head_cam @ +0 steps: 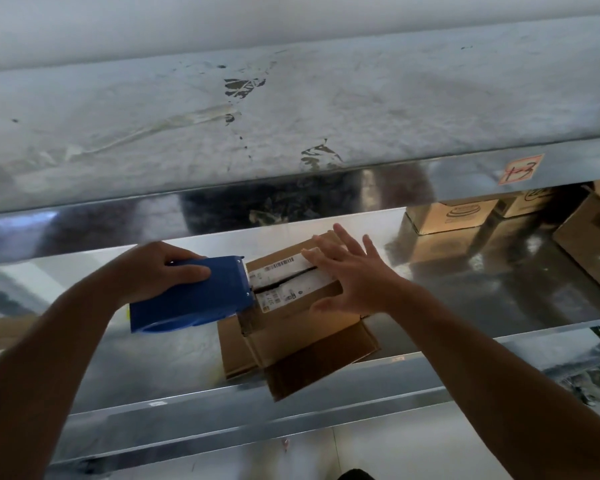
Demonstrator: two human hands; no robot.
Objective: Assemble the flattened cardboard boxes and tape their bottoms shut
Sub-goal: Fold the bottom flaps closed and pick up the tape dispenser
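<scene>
The cardboard box (291,327) sits on the metal shelf (153,358) straight ahead of the person, between the two hands, with its closed flaps facing up. The loose flaps of the other end splay out toward the shelf's front edge.

The left hand (160,271) has its fingers wrapped over the top of a blue tape dispenser (191,299), whose mouth is set against the left end of the box. The right hand (354,275) lies flat with fingers spread, pressing down the flaps at the far-right end and gripping nothing.

The seam (284,280) between the flaps is a dark line through a white printed label (278,266). It runs from the dispenser's mouth rightward and slightly away, ending under the right palm. The taping stroke therefore lies along that axis, left to right, and the left hand is the one placed to make it.

Whether tape has caught on the cardboard is hard to say, as the dispenser is blurred. Other boxes (447,216) stand further back on the right.
</scene>
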